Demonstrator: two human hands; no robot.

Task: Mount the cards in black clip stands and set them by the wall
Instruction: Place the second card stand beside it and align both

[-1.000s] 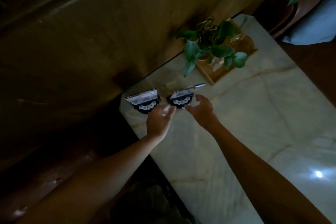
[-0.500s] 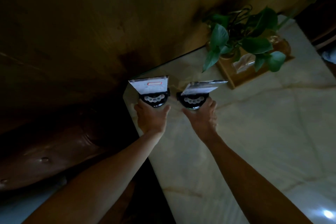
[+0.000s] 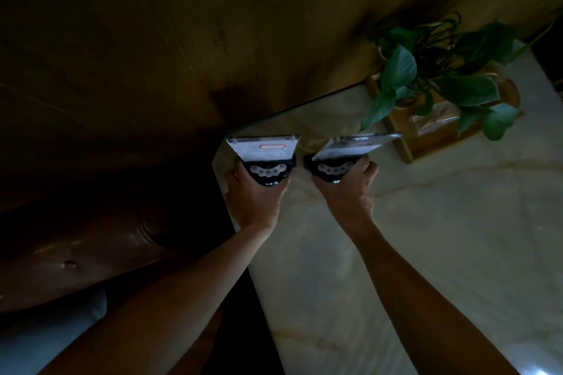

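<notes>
Two black clip stands rest on the pale marble table (image 3: 426, 253) close to the wooden wall (image 3: 213, 39). The left stand (image 3: 268, 172) carries an upright clear card (image 3: 263, 148) with a red-outlined box. My left hand (image 3: 253, 198) grips this stand from the near side. The right stand (image 3: 332, 170) bears a second clear card (image 3: 355, 146), tilted and turned to the right. Around that stand's base closes my right hand (image 3: 350, 192). Both stands sit near the table's far left corner, a small gap between them.
A leafy green plant (image 3: 441, 76) in a wooden box (image 3: 426, 131) stands on the table to the right of the stands, against the wall. The table's left edge drops off just beside my left hand. A dark brown padded seat (image 3: 91, 253) lies left of it.
A second ago my hands were loose just short of the stands. They have since closed on the two bases, and the view has moved closer, with the cards now standing more upright.
</notes>
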